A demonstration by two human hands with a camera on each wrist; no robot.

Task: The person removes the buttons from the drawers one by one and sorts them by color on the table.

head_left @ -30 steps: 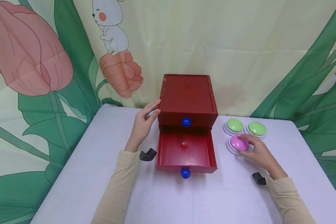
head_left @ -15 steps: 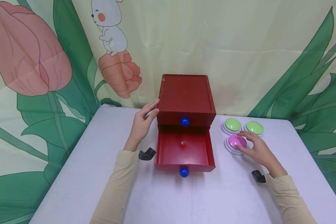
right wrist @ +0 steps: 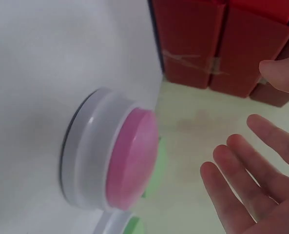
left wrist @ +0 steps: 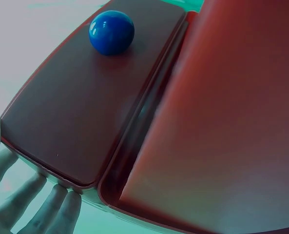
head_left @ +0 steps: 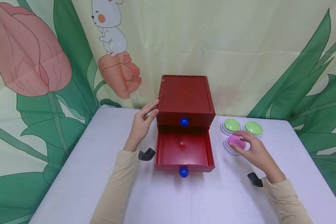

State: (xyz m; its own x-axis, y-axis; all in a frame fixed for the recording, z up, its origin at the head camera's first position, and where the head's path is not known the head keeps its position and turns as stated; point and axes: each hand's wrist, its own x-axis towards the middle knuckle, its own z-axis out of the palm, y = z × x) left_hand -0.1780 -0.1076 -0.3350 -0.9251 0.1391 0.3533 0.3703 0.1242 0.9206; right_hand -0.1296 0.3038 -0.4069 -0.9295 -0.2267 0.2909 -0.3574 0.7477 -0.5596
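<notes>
Tulip-print curtain point(head_left: 179, 37), white table point(head_left: 207, 199) | our left hand point(head_left: 141, 124), fingers parted, touches red drawers point(head_left: 184, 96) | our right hand point(head_left: 254, 152), fingers spread, nears pink button point(head_left: 235, 142), right of drawers | we judge it light, stiff, slick; grip white base point(right wrist: 86, 151)

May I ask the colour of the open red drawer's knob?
The round knob is blue, clearest in the head view.

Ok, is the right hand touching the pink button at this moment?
Apart. The right wrist view shows it: a clear strip of pale backdrop lies between the right hand and the pink button.
</notes>
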